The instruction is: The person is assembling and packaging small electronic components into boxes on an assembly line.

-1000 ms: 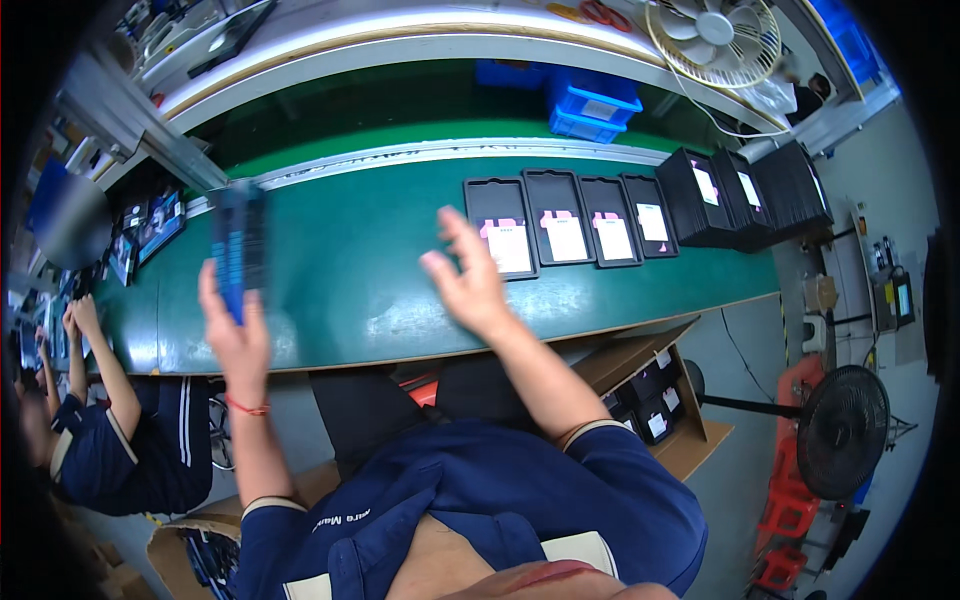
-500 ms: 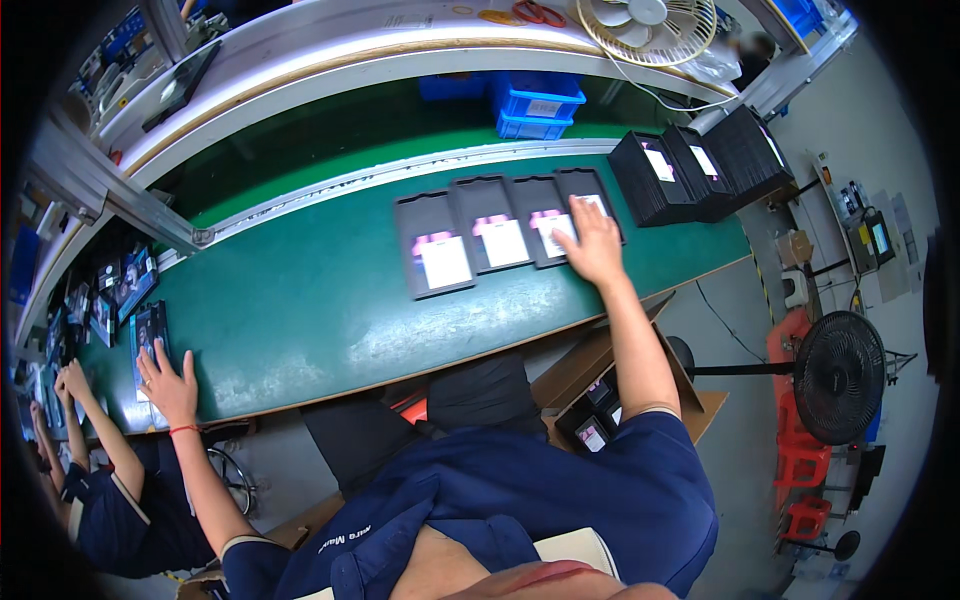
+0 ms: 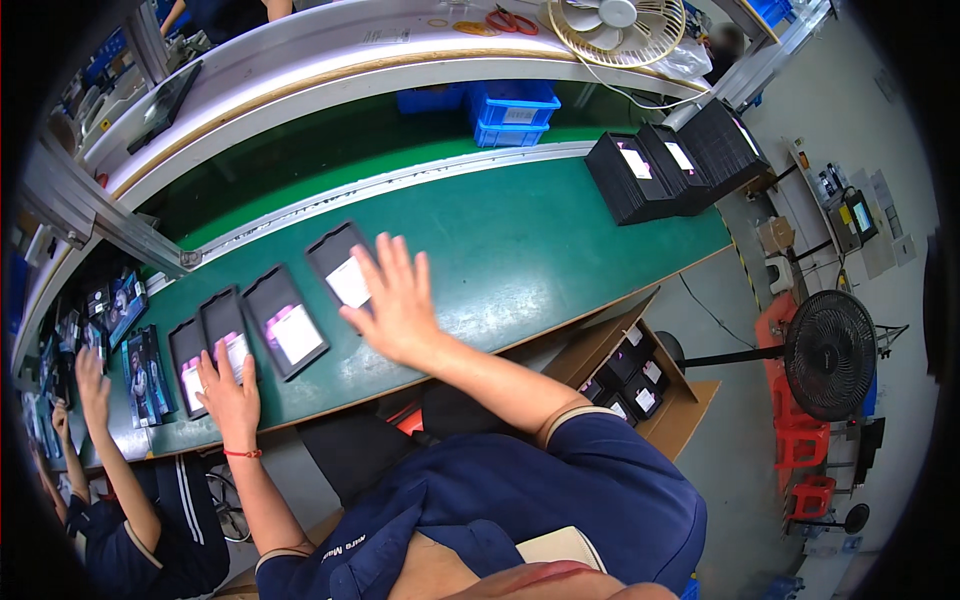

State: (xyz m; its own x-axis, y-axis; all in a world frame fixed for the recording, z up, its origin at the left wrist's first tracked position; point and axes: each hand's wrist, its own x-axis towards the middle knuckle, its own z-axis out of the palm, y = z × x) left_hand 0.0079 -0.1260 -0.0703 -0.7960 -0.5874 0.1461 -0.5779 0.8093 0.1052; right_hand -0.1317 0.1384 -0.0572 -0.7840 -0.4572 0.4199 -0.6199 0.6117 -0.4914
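Green belting runs the length of this assembly bench (image 3: pixel 520 250), curved by the lens, with a coworker's sleeve at the lower left. Fingers first: the right hand (image 3: pixel 395 300) is spread flat, all digits splayed and gripping nothing, hovering over the near edge of the rightmost black tray (image 3: pixel 340 268) — whether it touches I cannot tell. The left hand (image 3: pixel 228 388) lies palm-down, fingers released, pressing on the lower ends of the two leftmost trays (image 3: pixel 205 345). Between them sits a third tray with a pinkish-white label (image 3: pixel 297 333); the four form a slanted row near the bench's front edge. Farther right stand stacks of black boxes (image 3: pixel 665 165); blue crates (image 3: pixel 510 112) and a desk fan (image 3: pixel 612 28) sit behind. To slide the row well, I judge both palms should stay flat and push evenly — uneven pressure would skew the trays.
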